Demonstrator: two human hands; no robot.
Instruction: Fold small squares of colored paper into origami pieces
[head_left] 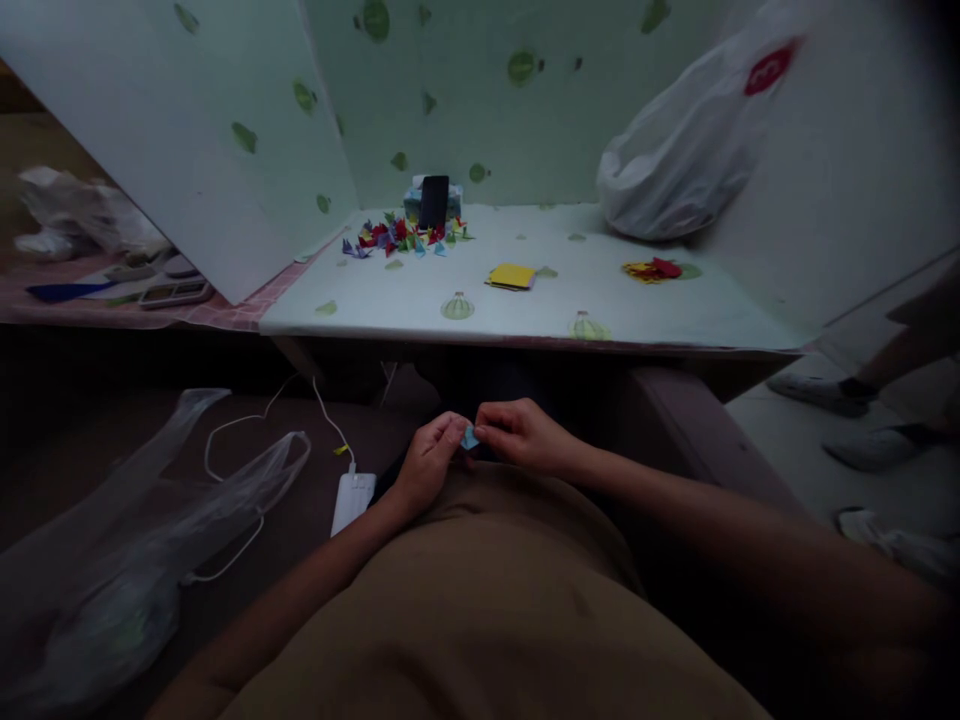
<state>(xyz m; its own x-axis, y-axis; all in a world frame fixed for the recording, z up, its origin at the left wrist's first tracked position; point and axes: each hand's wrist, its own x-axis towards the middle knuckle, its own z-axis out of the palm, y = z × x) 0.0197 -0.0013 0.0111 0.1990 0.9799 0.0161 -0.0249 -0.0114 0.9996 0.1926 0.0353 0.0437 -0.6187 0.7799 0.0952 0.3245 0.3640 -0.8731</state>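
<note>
Left of our fingers (453,430) lies a power bank (352,503); beyond them, paper birds (401,238). Our left hand (432,456) pinches the blue paper (469,438) between our fingertips, our right hand (523,436) gripping its right side. Beyond, rightward of our fingers, we see red-and-yellow papers (654,270).

a small light-blue piece of paper (469,438) is pinched between fingertips, the left hand (431,458) at its nine o'clock, the right hand (521,436) at its three. it sits slightly toward six o'clock from the view's centre, angular in outline, partly covered, its folds too small to tell.
</note>
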